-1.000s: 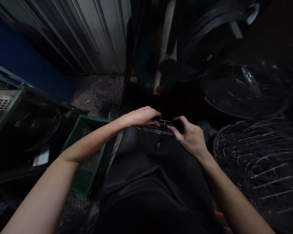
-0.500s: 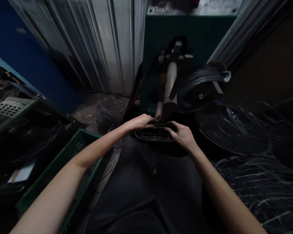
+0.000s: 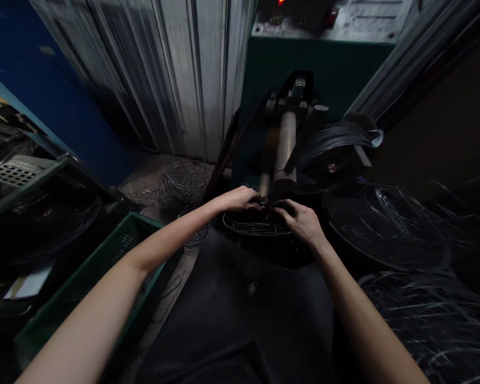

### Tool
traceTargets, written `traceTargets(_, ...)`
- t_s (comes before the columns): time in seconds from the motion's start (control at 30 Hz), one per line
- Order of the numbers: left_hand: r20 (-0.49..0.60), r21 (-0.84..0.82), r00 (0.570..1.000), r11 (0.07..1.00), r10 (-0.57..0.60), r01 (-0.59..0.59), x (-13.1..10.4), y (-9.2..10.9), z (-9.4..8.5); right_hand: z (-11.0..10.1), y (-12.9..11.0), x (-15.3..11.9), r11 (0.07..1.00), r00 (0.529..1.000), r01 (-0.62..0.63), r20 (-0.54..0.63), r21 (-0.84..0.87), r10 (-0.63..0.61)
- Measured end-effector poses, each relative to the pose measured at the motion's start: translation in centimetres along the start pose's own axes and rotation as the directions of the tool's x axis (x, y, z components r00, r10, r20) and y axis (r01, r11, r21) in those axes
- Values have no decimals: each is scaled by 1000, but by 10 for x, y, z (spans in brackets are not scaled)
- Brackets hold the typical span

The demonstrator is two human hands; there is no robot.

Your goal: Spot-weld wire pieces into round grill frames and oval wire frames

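Hands (image 3: 240, 199) pinching wire frame (image 3: 258, 233) | green machine (image 3: 336, 66) | pale lettering (image 3: 249, 185) illegible

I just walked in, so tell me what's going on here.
A person holds a wire frame in both hands, the left hand and right hand close together at the lower end of a rod on the green machine. It is too dark to tell whether the frame touches the rod. A green crate stands to the left.
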State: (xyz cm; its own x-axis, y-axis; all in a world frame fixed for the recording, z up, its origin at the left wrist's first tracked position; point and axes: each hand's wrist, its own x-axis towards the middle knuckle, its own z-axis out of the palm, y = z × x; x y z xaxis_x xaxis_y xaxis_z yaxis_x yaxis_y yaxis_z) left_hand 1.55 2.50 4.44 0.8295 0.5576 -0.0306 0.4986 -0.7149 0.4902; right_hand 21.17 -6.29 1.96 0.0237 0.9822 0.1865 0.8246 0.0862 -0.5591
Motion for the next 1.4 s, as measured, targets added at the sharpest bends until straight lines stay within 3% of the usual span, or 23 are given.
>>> traceTargets(0.3, 47, -3, 999, 1000, -19, 20, 4, -5, 1, 2, 3, 0, 992, 999, 31, -32, 119, -28)
traceTargets(0.43, 39, 56, 998, 997, -45, 43, 6, -3, -2, -5, 29, -12, 971, 986, 8, -163, 238, 32)
traceTargets(0.5, 31, 64, 999, 997, -34, 32, 6, -3, 0, -6, 48, -21, 976, 971, -18, -229, 216, 69)
traceTargets(0.63, -24, 78, 999, 996, 42, -40, 0, -8, 7, 0, 70, -31, 996, 989, 0, -145, 88, 12)
traceTargets(0.8, -69, 94, 997, 995, 32, -25, -26, -15, 4, 3, 50, -35, 992, 987, 112, -120, 62, -104)
traceTargets(0.93, -191, 105, 981, 993, -30, 51, -36, 0, 7, 10, 24, -40, 981, 986, 133, -79, -144, -146)
traceTargets(1.07, -86, 130, 994, 989, -66, 77, -24, 14, 19, 19, 7, -43, 949, 990, 129, -26, -288, -142)
traceTargets(1.23, -27, 29, 998, 998, -63, 64, -21, 19, 17, 14, 1, -44, 980, 987, 160, -17, -118, -163)
traceTargets(1.4, -74, 17, 996, 998, -55, 56, -21, 19, 11, 8, 0, -32, 981, 991, 104, -68, -164, -117)
